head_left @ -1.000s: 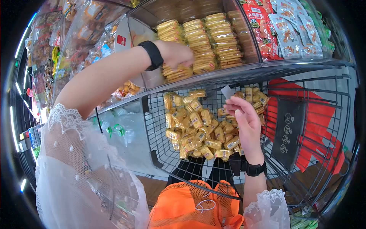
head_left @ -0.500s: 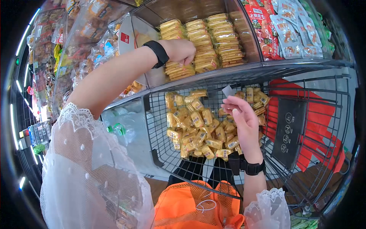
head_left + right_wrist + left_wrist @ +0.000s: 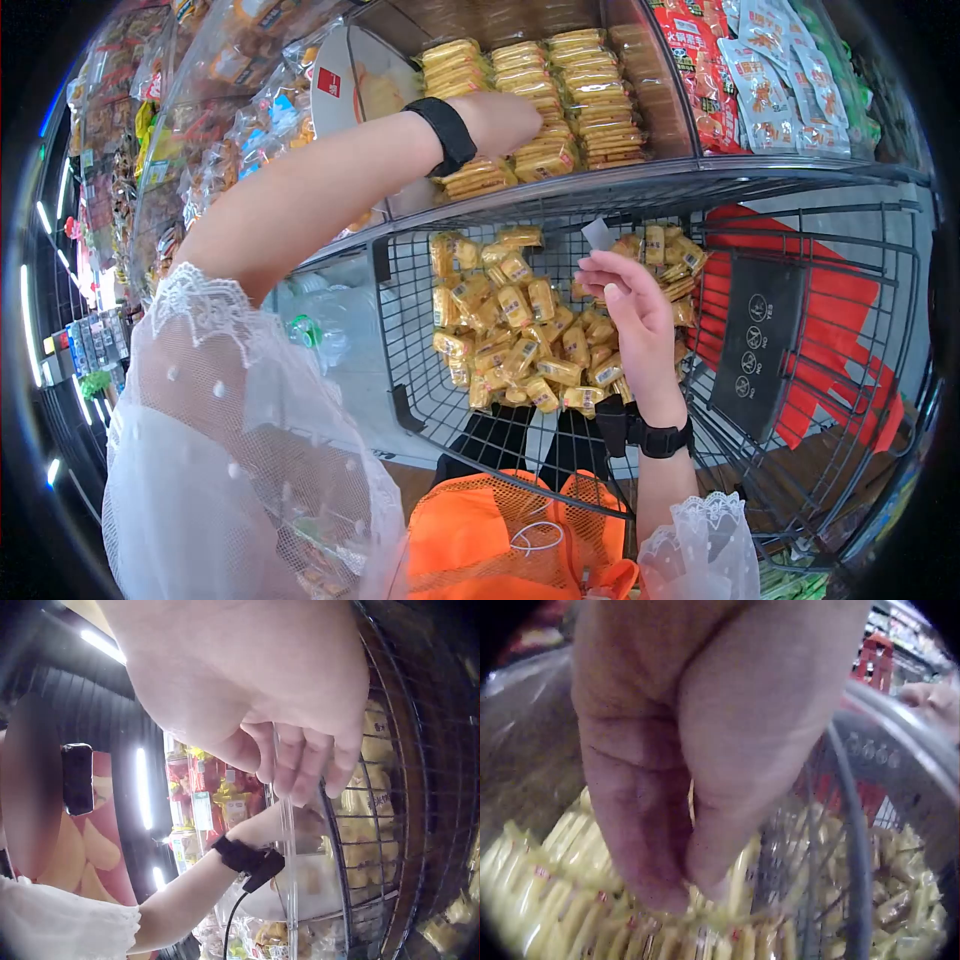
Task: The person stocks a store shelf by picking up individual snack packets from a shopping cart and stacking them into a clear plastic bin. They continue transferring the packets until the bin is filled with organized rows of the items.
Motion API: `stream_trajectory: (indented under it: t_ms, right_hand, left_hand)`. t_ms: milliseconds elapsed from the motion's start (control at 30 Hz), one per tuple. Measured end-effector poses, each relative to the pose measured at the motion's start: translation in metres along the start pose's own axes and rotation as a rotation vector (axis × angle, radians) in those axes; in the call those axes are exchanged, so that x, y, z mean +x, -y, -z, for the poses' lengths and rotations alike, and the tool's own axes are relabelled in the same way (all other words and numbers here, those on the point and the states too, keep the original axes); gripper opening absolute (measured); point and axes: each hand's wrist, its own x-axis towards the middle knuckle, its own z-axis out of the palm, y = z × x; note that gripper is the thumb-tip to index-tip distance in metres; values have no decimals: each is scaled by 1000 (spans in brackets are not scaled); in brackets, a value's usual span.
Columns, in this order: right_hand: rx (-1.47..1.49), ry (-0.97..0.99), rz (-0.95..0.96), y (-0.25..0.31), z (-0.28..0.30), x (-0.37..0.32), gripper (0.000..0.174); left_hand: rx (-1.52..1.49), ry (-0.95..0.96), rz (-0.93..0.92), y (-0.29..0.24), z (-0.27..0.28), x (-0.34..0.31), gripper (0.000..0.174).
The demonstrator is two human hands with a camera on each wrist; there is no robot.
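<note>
My left hand [image 3: 505, 122] reaches over a shelf bin of yellow-wrapped packets [image 3: 600, 100] standing in three packed rows. In the left wrist view, its thumb and fingers [image 3: 656, 881] come together on the wrapper edge of a packet in a row. From above, the back of the hand hides those fingertips. My right hand [image 3: 640, 320] hovers over a wire shopping cart [image 3: 400, 330], its fingers loosely bent with nothing between them. A small white tag [image 3: 597, 235] shows just beyond its fingertips. Beneath lie gold-wrapped packets [image 3: 515, 305], heaped loosely in the cart.
The bin's front rim [image 3: 640, 172] runs between shelf and cart. Red pouches [image 3: 690, 75] and white pouches [image 3: 765, 95] fill the neighbouring compartment. A red cloth [image 3: 840, 310] and a black panel [image 3: 758, 345] are at the cart's right end. Bagged snacks [image 3: 265, 120] fill bins to the left.
My left hand has moved right along the packet rows, from the left row to the middle one. The right hand has stayed nearly in place over the cart.
</note>
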Motion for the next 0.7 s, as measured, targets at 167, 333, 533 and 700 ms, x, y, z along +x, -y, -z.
stream_trajectory:
  t_ms: [167, 333, 533, 700]
  right_hand:
    - [-8, -44, 5, 7, 2, 0, 30]
    - [-9, -50, 11, 12, 4, -3, 29]
    - [42, -67, 37, 17, 6, -1, 28]
    - [18, -25, 37, 11, 5, -1, 28]
  left_hand:
    - [-24, 123, -125, -24, -2, -8, 11]
    - [-27, 347, -65, -12, -2, -9, 16]
    - [304, 486, 469, 31, 37, -3, 27]
    - [262, 388, 462, 60, -2, 12, 31]
